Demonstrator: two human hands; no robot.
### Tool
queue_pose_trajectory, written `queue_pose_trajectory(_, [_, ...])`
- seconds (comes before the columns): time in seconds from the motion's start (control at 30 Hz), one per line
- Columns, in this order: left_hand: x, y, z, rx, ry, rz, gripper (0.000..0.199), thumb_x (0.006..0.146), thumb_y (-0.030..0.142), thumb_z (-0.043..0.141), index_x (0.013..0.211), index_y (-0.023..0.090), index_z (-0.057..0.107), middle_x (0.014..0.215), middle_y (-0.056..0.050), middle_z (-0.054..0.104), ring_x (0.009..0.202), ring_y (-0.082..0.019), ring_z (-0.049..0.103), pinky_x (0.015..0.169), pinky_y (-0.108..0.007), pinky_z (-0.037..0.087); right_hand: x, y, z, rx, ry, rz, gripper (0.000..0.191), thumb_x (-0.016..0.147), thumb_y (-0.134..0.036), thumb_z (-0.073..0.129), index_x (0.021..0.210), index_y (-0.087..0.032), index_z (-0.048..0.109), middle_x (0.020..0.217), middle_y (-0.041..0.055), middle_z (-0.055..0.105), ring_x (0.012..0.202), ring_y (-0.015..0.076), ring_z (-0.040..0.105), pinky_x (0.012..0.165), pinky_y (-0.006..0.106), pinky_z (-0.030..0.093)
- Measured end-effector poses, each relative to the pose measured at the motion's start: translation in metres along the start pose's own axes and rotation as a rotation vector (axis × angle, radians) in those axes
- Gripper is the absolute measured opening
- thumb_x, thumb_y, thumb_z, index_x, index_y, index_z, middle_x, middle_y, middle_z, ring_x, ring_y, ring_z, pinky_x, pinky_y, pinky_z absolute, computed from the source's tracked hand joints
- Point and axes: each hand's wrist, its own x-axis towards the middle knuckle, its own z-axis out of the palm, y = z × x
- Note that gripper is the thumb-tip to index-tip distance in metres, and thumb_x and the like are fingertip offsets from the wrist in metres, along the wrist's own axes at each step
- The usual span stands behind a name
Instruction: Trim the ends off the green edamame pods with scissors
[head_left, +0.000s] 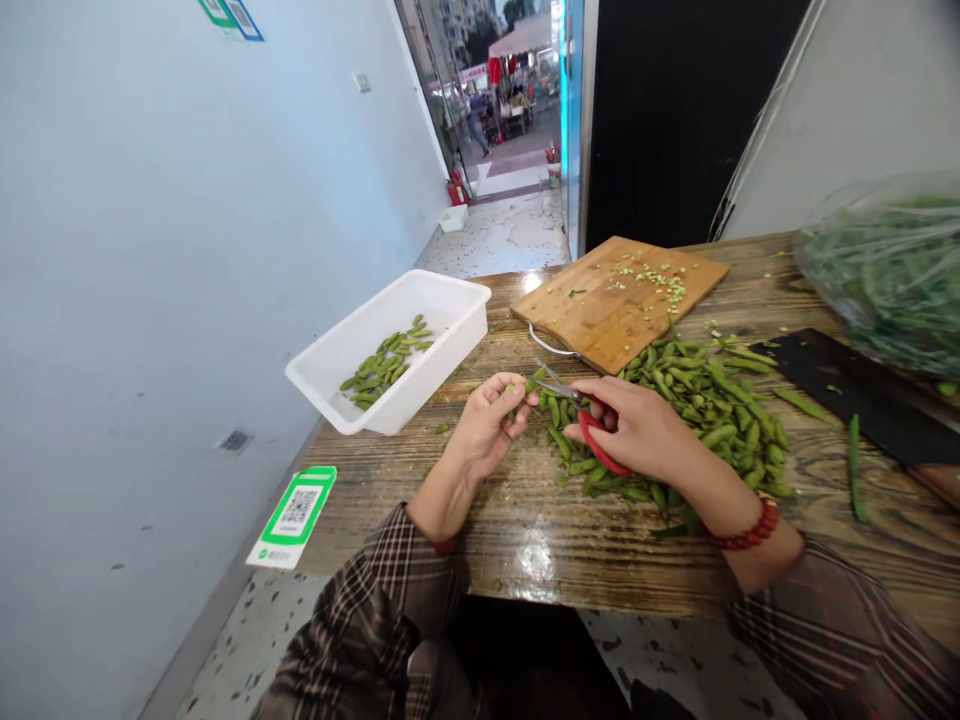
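Between the thumb and fingers of my left hand (489, 422) is a green edamame pod (536, 379), its tip pointing right. My right hand (637, 425) grips a pair of red-handled scissors (596, 440), whose metal blades reach left to the pod's end. The blades look parted around the tip; whether they touch it I cannot tell. A heap of edamame pods (720, 410) spreads on the table under and beyond my right hand. To the left, a white plastic tub (450, 350) holds a smaller number of pods (386, 365).
A wooden cutting board (600, 300) with chopped green bits lies behind the heap. At right are a dark cleaver (840, 390) and a clear bag of greens (892, 270). A QR-code card (296, 515) sits at the left edge of the wooden table (510, 540).
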Motion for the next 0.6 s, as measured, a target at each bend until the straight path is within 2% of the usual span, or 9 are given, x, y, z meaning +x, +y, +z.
queue_pose_trajectory(0.13, [-0.002, -0.005, 0.004, 0.005, -0.057, -0.022, 0.031, 0.068, 0.026, 0.078, 0.085, 0.015, 0.054, 0.070, -0.003, 0.067, 0.046, -0.004, 0.045, 0.041, -0.015, 0.027, -0.001, -0.004, 0.000, 0.001, -0.040, -0.015, 0.041, 0.080, -0.042, 0.066, 0.114, -0.020, 0.060, 0.088, 0.0051, 0.062, 0.075, 0.0175, 0.058, 0.067, 0.030, 0.048])
queue_pose_trajectory(0.3, [-0.004, -0.011, 0.007, 0.032, -0.111, -0.021, 0.028, 0.072, 0.027, 0.075, 0.085, 0.015, 0.053, 0.071, -0.004, 0.068, 0.045, -0.004, 0.047, 0.041, -0.015, 0.028, 0.000, -0.008, 0.001, 0.030, -0.054, -0.031, 0.040, 0.081, -0.041, 0.065, 0.114, -0.019, 0.059, 0.089, 0.0048, 0.061, 0.072, 0.0165, 0.056, 0.068, 0.030, 0.048])
queue_pose_trajectory(0.6, [-0.005, -0.008, 0.008, 0.110, -0.051, 0.007, 0.030, 0.069, 0.028, 0.077, 0.082, 0.013, 0.055, 0.063, -0.001, 0.064, 0.044, -0.003, 0.042, 0.040, -0.014, 0.025, -0.002, -0.004, 0.000, 0.007, -0.074, -0.061, 0.027, 0.083, -0.031, 0.062, 0.107, -0.018, 0.065, 0.072, 0.0003, 0.055, 0.062, 0.0133, 0.049, 0.061, 0.025, 0.039])
